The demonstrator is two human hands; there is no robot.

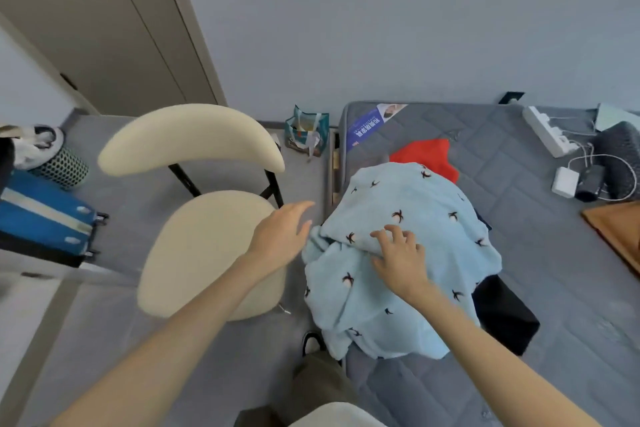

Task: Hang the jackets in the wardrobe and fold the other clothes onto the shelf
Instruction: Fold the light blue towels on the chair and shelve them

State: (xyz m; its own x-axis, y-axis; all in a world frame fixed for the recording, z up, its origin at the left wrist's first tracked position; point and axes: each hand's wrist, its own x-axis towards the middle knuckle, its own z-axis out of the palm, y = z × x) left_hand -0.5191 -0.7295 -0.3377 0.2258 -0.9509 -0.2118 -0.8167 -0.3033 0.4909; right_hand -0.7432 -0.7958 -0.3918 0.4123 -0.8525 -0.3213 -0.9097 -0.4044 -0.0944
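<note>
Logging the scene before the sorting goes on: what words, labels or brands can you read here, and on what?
Blue label at the corner of the mattress: white Chinese characters, too blurred to quote.
Teal bag on the floor: no legible print.
Light blue garment: bird pattern only, no text.

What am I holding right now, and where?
Left hand: nothing. Right hand rests with bent fingers on a fold of the light blue garment; whether it grips cannot be told.
</note>
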